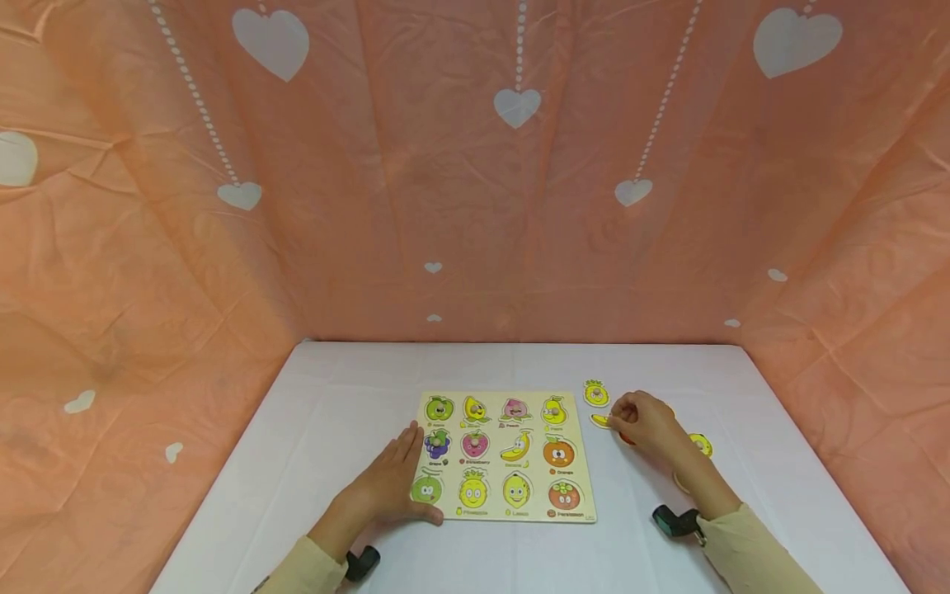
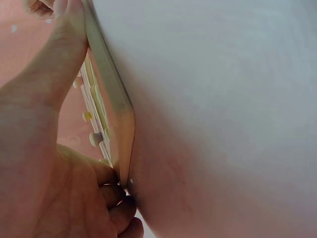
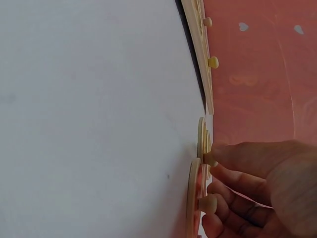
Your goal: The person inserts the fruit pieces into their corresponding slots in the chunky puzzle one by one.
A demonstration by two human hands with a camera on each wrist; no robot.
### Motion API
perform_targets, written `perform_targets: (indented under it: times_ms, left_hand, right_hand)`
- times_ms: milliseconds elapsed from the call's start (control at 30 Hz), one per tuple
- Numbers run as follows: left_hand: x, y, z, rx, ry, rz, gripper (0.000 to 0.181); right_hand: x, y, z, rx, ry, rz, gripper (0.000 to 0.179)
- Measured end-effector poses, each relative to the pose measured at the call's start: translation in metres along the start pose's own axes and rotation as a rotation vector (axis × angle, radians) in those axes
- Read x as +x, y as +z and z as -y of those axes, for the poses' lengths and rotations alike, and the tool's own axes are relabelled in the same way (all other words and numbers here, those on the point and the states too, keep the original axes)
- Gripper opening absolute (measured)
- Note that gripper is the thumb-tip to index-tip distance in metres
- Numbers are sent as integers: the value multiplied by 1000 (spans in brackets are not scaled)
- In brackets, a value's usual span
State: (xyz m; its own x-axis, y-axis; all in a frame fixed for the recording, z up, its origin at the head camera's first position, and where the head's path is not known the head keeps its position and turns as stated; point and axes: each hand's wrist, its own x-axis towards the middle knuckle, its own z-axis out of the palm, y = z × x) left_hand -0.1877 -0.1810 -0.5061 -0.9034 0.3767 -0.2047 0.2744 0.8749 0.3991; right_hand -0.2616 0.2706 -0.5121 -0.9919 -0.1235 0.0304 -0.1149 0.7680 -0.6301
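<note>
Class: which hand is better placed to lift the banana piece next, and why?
Probably the right hand: it pinches the banana piece by its knob, right of the puzzle board. The left hand touches the puzzle board's left edge, across from that piece.

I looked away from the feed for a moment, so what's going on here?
A person's left hand rests against the left edge of a pale, rectangular wooden puzzle board, thumb at its near corner. The right hand, to the right of the board, pinches a flat yellow banana-shaped piece, apparently by its knob. Colourful knobbed fruit pieces fill the board's top row, but its banana place holds none yet. A yellow pineapple-shaped piece lies just beyond the banana-shaped one.
</note>
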Motion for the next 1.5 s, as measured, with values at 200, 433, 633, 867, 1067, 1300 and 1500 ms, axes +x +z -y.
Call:
perform_targets:
  times_ms: [200, 433, 633, 867, 1067, 1300, 1500]
  left_hand:
    - [-1, -1, -1, 3, 1, -1, 144]
    - [-1, 1, 0, 5, 1, -4, 144]
    - [0, 1, 0, 9, 0, -4, 144]
    - [-1, 2, 0, 5, -2, 1, 144]
    - [0, 3, 1, 6, -8, -3, 145]
    - [1, 2, 1, 6, -13, 1, 145]
    - [1, 1, 0, 7, -20, -4, 146]
  right_hand:
    - [-1, 3, 1, 14, 13, 2, 17]
    - [-2, 5, -2, 21, -12, -8, 17]
    - [-2, 5, -1, 29, 6, -3, 18]
    - [-3, 5, 1, 12, 0, -10, 17]
    - [-3, 3, 4, 10, 32, -13, 18]
    - [-2, 0, 10, 1, -17, -56, 16]
    - [-3, 2, 19, 9, -90, -77, 12]
